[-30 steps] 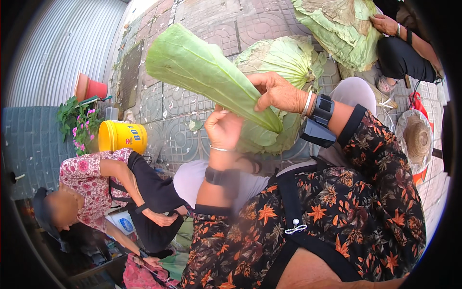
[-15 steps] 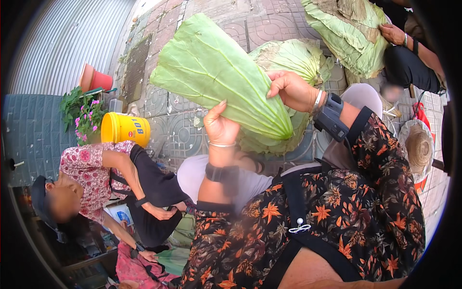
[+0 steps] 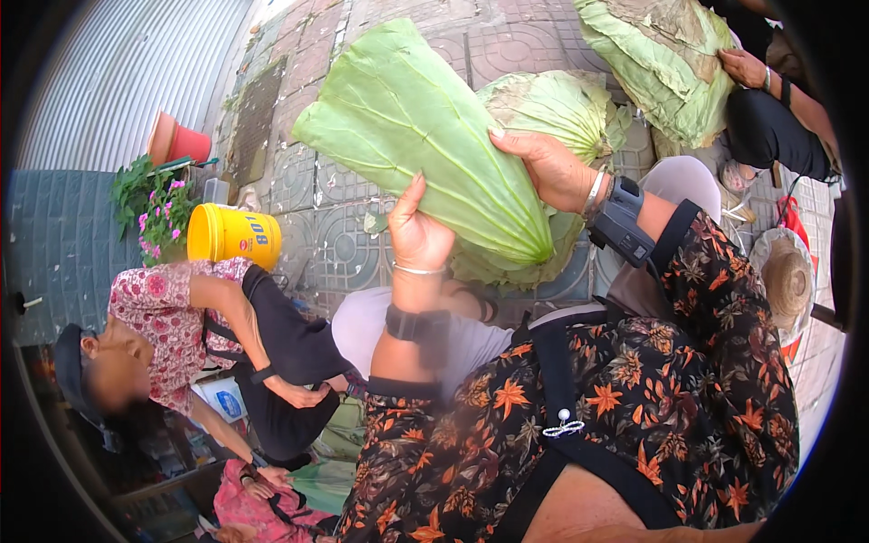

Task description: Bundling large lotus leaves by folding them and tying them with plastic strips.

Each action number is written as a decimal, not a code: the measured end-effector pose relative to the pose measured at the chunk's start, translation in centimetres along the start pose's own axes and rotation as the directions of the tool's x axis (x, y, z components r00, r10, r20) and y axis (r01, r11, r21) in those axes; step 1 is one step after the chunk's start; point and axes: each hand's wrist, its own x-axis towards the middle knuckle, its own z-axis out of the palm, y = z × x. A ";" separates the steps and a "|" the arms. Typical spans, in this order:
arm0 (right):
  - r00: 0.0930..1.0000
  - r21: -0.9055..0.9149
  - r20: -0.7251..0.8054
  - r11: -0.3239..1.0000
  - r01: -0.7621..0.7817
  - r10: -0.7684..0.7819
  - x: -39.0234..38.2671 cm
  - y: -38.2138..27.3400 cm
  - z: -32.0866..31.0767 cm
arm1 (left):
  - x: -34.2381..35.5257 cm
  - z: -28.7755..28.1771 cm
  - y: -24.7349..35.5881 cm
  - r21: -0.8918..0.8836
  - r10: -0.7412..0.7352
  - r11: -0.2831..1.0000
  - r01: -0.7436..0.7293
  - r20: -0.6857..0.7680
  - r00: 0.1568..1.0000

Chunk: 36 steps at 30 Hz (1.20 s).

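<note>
Between both hands I hold a folded pale green lotus leaf, its veins running together at the narrow lower end. My left hand grips the near left edge, thumb on top and fingers hidden underneath. On the opposite edge, my right hand pinches the leaf with its thumb along the surface. Beneath and beyond lies a stack of folded lotus leaves, browned in places, partly covered by the held one.
At upper right a co-worker's hand holds another bundle of lotus leaves. A yellow bucket stands left, near a flowering plant and a red pot. A seated person in a patterned shirt is close on my left.
The held leaf has shifted slightly right and tilted more upright. My right thumb has moved up and left along its edge, and my left thumb points higher.
</note>
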 end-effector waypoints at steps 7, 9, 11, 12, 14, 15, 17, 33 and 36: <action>0.989 -0.162 -0.067 0.976 -0.142 0.133 -0.2 2.0 -0.3 | 0.1 -0.5 -0.8 0.019 -0.163 0.987 0.162 0.031 0.986; 0.987 -0.197 -0.092 0.970 -0.145 0.129 -0.6 1.8 0.0 | 0.6 -0.5 -1.1 0.009 -0.189 0.982 0.189 0.032 0.981; 0.985 -0.233 -0.115 0.961 -0.149 0.125 -0.7 1.7 0.3 | 1.3 -0.3 -1.2 0.013 -0.178 0.984 0.178 0.013 0.984; 0.981 -0.232 -0.156 0.961 -0.154 0.120 -0.6 1.8 0.3 | 1.5 0.0 -1.3 0.013 -0.177 0.984 0.177 0.013 0.984; 0.974 -0.231 -0.195 0.960 -0.158 0.114 -0.6 1.9 0.5 | 1.8 0.6 -1.3 0.039 -0.154 0.987 0.153 0.007 0.988; 0.968 -0.218 -0.224 0.962 -0.165 0.115 -0.5 2.0 0.6 | 1.8 0.9 -1.3 0.038 -0.155 0.987 0.154 0.009 0.988; 0.960 -0.204 -0.254 0.964 -0.169 0.115 -0.6 1.8 0.6 | 1.7 1.4 -1.3 0.067 -0.160 0.985 0.157 0.043 0.986; 0.840 -0.019 0.343 0.897 -0.442 0.421 -0.5 1.8 -1.6 | 0.3 2.2 -0.7 0.741 -0.019 0.671 0.034 -0.028 0.999; 0.805 -0.090 0.431 0.907 -0.412 0.408 -0.5 1.1 -1.7 | -0.1 3.1 -1.5 0.488 -0.065 0.872 0.033 0.048 0.997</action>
